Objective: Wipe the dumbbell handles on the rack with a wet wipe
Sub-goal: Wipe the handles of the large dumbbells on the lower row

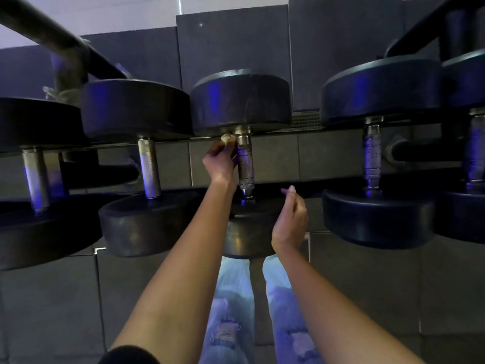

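At frame centre the left hand (220,161) pinches a small pale wet wipe (227,138) beside the top of the middle dumbbell handle (246,166), the right hand (288,216) hovering loosely curled and empty lower right; the wipe looks barely begun, needing a firm stroke downward.

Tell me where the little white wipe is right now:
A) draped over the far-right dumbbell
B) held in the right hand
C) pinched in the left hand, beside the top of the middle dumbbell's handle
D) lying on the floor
C: the left hand pinches the wipe right beside the upper end of the middle dumbbell's handle, while the right hand hangs loosely curled and holds nothing.
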